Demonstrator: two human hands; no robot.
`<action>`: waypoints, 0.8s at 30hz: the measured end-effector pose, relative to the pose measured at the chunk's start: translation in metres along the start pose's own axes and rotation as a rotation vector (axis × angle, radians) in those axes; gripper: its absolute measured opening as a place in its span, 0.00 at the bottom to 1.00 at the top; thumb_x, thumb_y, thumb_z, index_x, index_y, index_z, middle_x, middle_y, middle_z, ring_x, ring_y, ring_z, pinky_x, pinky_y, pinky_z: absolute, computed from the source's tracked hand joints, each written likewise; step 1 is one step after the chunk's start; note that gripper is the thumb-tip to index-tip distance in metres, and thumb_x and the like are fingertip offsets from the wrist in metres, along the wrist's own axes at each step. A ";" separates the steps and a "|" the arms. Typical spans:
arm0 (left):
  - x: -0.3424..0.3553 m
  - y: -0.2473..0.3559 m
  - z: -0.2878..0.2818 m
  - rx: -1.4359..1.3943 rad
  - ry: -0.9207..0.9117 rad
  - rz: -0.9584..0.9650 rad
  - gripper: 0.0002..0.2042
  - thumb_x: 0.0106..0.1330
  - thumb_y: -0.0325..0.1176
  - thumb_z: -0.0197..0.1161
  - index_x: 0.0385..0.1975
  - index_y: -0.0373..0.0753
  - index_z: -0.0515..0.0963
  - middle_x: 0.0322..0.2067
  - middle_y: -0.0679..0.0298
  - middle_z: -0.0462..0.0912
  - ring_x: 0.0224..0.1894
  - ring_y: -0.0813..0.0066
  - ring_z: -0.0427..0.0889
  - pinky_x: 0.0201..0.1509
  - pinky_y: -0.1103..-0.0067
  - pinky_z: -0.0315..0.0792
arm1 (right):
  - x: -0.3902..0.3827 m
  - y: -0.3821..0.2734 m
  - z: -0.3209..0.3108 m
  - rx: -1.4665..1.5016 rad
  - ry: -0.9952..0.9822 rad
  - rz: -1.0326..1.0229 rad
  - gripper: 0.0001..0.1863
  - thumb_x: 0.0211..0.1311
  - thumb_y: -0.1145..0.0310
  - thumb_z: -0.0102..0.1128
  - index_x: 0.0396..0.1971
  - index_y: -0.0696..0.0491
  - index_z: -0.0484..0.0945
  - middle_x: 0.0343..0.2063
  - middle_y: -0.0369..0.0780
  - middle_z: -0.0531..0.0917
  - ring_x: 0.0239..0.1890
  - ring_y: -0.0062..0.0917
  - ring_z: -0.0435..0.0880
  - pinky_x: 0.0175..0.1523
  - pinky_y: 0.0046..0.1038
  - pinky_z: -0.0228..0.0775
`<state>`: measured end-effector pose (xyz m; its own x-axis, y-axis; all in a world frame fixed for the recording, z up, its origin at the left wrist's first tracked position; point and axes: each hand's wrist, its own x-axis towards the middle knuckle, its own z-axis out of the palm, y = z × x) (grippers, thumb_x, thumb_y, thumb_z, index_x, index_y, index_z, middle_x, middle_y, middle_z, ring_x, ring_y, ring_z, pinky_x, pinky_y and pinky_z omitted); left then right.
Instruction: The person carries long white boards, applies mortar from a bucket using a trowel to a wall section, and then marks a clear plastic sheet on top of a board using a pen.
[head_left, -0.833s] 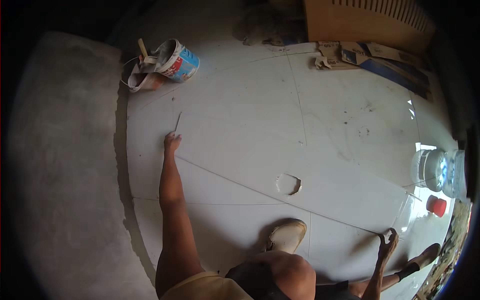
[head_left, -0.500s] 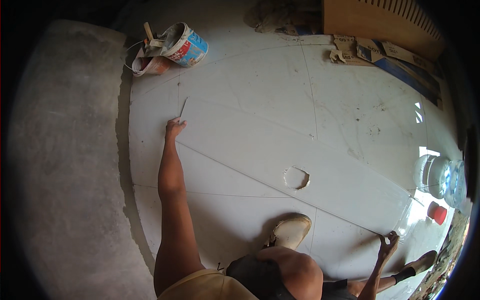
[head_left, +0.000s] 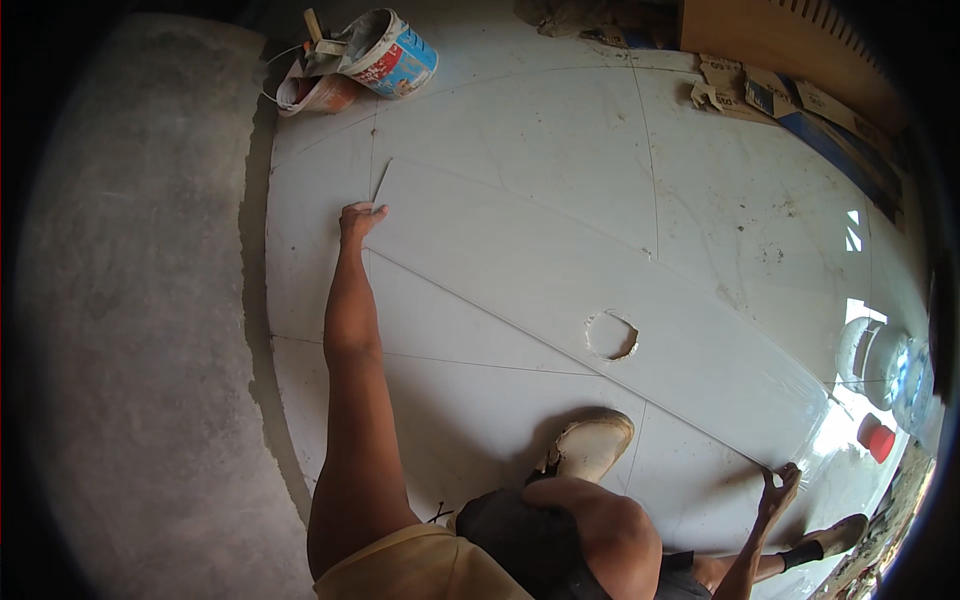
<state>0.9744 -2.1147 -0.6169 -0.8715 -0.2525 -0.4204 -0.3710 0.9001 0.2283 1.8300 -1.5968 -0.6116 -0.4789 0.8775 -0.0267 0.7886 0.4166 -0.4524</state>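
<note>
A long white panel with a ragged round hole lies diagonally across the tiled floor. At its far left end, my left hand grips the edge, thumb toward the top. My right hand pinches the near edge at the right end. My bent bare knee and a pale, dirty shoe sit below the panel, between my arms.
A grey concrete strip borders the left. A paint bucket and smaller bucket holding tools stand at upper left. A wooden slotted piece and torn cardboard lie at upper right. Clear plastic bottles and a red object are at right.
The view has shifted, so the buckets, my left hand and the panel's left end appear higher in the picture. Both hands keep their grip; the panel shows little movement against the floor.
</note>
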 end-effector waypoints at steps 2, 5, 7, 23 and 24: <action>0.005 -0.003 0.001 -0.019 0.006 -0.006 0.30 0.52 0.53 0.75 0.54 0.46 0.79 0.50 0.58 0.83 0.51 0.57 0.82 0.48 0.56 0.80 | 0.000 -0.002 0.000 -0.021 -0.007 0.018 0.26 0.38 0.77 0.79 0.35 0.58 0.69 0.31 0.40 0.74 0.32 0.32 0.74 0.43 0.31 0.70; 0.011 -0.003 0.002 0.135 0.066 0.143 0.30 0.51 0.55 0.75 0.50 0.42 0.82 0.46 0.57 0.85 0.50 0.60 0.83 0.52 0.66 0.79 | 0.002 -0.004 -0.001 -0.050 -0.028 0.006 0.26 0.39 0.75 0.79 0.35 0.57 0.69 0.31 0.40 0.74 0.32 0.31 0.73 0.44 0.30 0.69; 0.015 -0.004 0.003 0.217 0.101 0.178 0.29 0.50 0.55 0.75 0.47 0.41 0.83 0.44 0.57 0.86 0.48 0.62 0.84 0.54 0.72 0.77 | 0.003 -0.004 -0.003 -0.043 -0.058 0.055 0.27 0.40 0.74 0.80 0.36 0.57 0.69 0.31 0.41 0.75 0.33 0.31 0.73 0.44 0.30 0.70; 0.080 -0.036 0.027 0.463 0.262 0.427 0.40 0.65 0.60 0.57 0.63 0.29 0.64 0.57 0.43 0.74 0.58 0.44 0.74 0.63 0.61 0.67 | -0.001 0.004 -0.028 -0.025 -0.070 0.178 0.33 0.38 0.62 0.82 0.44 0.57 0.72 0.36 0.45 0.79 0.43 0.36 0.81 0.47 0.35 0.75; 0.057 -0.024 0.029 0.368 0.331 0.344 0.40 0.64 0.62 0.57 0.64 0.30 0.64 0.58 0.43 0.73 0.59 0.43 0.74 0.64 0.58 0.66 | -0.005 0.006 -0.035 -0.029 -0.054 0.188 0.30 0.41 0.62 0.80 0.42 0.58 0.72 0.36 0.46 0.80 0.42 0.38 0.81 0.46 0.36 0.74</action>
<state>0.9424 -2.1400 -0.6721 -0.9973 0.0306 -0.0669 0.0334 0.9986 -0.0408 1.8505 -1.5902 -0.5825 -0.3414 0.9268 -0.1563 0.8763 0.2537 -0.4095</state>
